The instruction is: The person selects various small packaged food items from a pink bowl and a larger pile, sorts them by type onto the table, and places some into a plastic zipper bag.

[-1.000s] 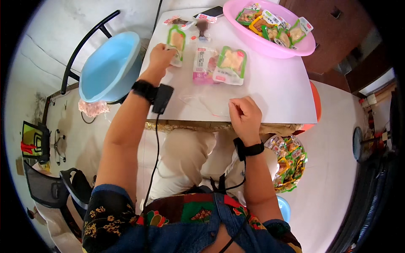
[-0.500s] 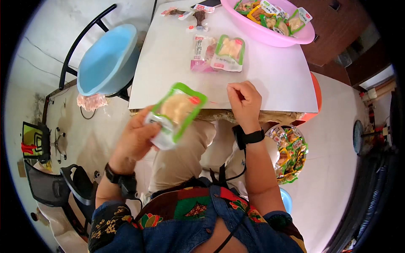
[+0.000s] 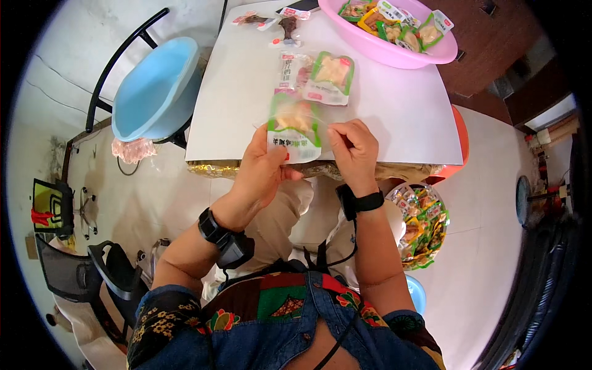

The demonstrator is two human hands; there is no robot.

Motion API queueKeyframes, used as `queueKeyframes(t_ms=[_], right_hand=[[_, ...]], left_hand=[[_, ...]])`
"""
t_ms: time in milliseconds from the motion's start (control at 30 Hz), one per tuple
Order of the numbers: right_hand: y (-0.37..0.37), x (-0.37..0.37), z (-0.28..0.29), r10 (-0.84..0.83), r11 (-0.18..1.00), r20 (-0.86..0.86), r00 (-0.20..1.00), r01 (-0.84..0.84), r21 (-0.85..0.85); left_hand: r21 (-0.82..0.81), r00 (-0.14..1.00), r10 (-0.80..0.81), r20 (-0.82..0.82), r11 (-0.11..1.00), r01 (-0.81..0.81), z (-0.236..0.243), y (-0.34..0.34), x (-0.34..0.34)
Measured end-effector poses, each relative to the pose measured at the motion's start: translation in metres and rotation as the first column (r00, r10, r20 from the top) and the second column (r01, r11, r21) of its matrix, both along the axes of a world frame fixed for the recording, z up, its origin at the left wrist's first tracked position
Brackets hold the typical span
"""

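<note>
My left hand (image 3: 262,169) grips a food pouch (image 3: 295,139), white with a green border and a clear window showing pale pieces. The pouch is held tilted over the table's near edge, its top close to two other packs. My right hand (image 3: 354,151) is closed in a pinch just right of the pouch. A faint clear film, apparently a thin plastic bag (image 3: 324,122), runs from around the pouch to its fingertips. Beyond lie a similar green-edged pouch (image 3: 332,74) and a pink-and-clear pack (image 3: 293,73), partly overlapped by it.
A pink basin (image 3: 394,57) with several food pouches stands at the table's (image 3: 394,117) far right. Two dark vacuum-packed pieces (image 3: 287,28) lie at the back. Below right is a container of many packets (image 3: 425,225). A blue basin (image 3: 154,86) rests on a chair at left.
My left hand has carried the pouch right and forward, from over my lap to the table edge beside my right hand. My right hand has hardly moved and stays pinched.
</note>
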State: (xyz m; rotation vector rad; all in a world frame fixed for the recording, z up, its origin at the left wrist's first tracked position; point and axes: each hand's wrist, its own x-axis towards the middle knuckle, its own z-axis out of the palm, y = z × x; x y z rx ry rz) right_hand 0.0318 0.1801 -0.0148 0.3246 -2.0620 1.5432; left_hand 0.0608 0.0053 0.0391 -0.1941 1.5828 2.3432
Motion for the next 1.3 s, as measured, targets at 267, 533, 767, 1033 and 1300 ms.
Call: queueKeyframes(t_ms=[267, 533, 767, 1033, 1300], right_hand=[[0.001, 0.001, 0.0, 0.012, 0.999, 0.035, 0.999, -0.014, 0.045], [0.002, 0.002, 0.002, 0.002, 0.995, 0.067, 0.998, -0.008, 0.096], [0.003, 0.002, -0.003, -0.02, 0.993, 0.058, 0.998, 0.013, 0.114], [0.001, 0.002, 0.001, -0.025, 0.99, 0.06, 0.998, 0.017, 0.141], [0.001, 0.003, 0.001, -0.034, 0.984, 0.069, 0.997, 0.021, 0.176]], left_hand=[[-0.011, 0.999, 0.042, -0.006, 0.999, -0.042, -0.011, 0.006, -0.017], [-0.025, 0.996, 0.039, -0.083, 0.999, -0.042, -0.023, 0.021, -0.064], [0.267, 0.972, 0.215, -0.092, 0.946, -0.184, -0.03, 0.031, -0.078], [0.153, 0.955, 0.282, -0.096, 0.952, -0.266, -0.032, 0.032, -0.051], [-0.006, 0.965, 0.216, -0.152, 0.976, -0.219, -0.042, 0.019, -0.078]])
